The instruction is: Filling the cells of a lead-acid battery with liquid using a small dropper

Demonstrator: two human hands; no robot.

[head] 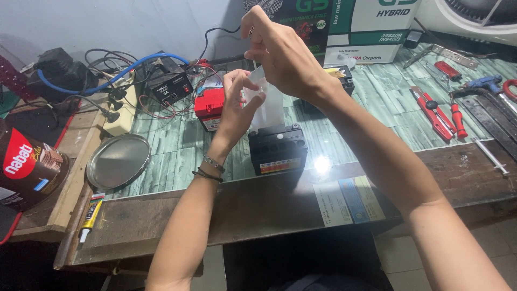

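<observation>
A small black battery (278, 149) stands on the green patterned table top (177, 153) in front of me. A translucent white plastic container (267, 102) is held upright above it. My left hand (237, 105) grips the container's left side near its top. My right hand (280, 51) is raised over it, fingers pinched at the container's upper edge. A bracelet and bands circle my left wrist.
A red battery (209, 106) and a small black charger box (170, 87) with tangled wires lie at the back left. A round metal lid (118, 160), a brown tin (27, 170), a glue tube (91, 215), red-handled tools (439, 116) and boxes (366, 24) surround the workspace.
</observation>
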